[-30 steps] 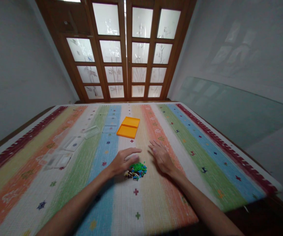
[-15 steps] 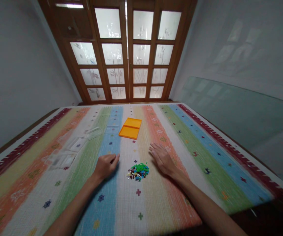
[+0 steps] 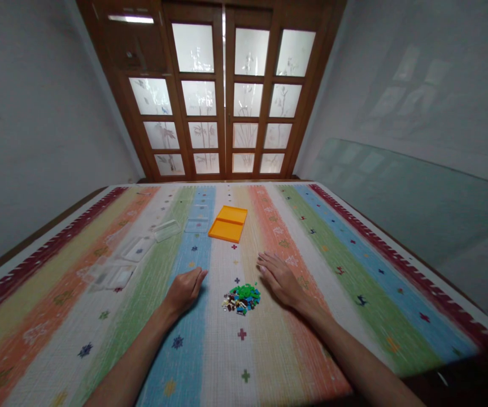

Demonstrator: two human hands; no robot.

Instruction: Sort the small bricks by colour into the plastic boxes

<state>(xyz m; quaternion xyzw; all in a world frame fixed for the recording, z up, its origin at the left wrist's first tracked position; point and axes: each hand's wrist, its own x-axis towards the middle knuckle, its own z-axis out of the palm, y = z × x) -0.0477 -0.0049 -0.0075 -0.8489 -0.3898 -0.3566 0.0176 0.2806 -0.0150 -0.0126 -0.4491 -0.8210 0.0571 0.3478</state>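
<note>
A small heap of tiny building bricks point(image 3: 242, 298), mostly green and blue with some brown and white pieces, lies on the striped tablecloth between my hands. To its left, my left hand point(image 3: 184, 290) rests on the cloth with fingers curled into a loose fist, and nothing shows in it. On the other side my right hand point(image 3: 281, 278) lies flat, palm down, its fingers stretched forward and touching only the cloth. Beyond both hands sits an open orange plastic case point(image 3: 228, 224), its two shallow halves facing up.
Clear plastic boxes stand left of the orange case: one on the blue stripe point(image 3: 196, 225), one on the green point(image 3: 166, 230), others nearer the left point(image 3: 136, 249) point(image 3: 120, 277). The tablecloth point(image 3: 222, 362) covers the table, with wooden glazed doors point(image 3: 225, 113) behind.
The view has shifted slightly, so everything sits a little lower and further right. My left thumb has come closer to the curled fingers. Bricks and boxes stay put.
</note>
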